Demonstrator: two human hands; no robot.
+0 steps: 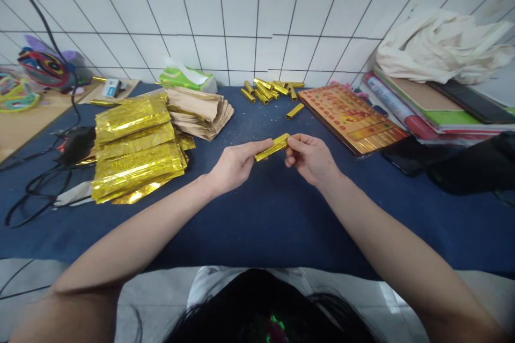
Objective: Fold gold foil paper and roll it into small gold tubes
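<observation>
Between my two hands, above the dark blue cloth, is a narrow folded strip of shiny gold foil paper (272, 148). My left hand (238, 163) grips its left end, with the index finger stretched along it. The right end is pinched between thumb and fingers of my right hand (308, 155). Beyond my hands lies a loose pile of similar small gold foil pieces (265, 89), with a single gold piece (295, 111) apart from it. To the left sits a layered stack of gold foil sheets (137, 155), beside a stack of brown paper (201, 110).
A green tissue pack (189, 79) stands by the tiled wall. To the right lie an orange printed pack (350, 115), a black phone (410, 155), stacked books (438, 112) and a white cloth bag (442, 48). Black cables (30, 193) run along the left side of the cloth-covered table (257, 230).
</observation>
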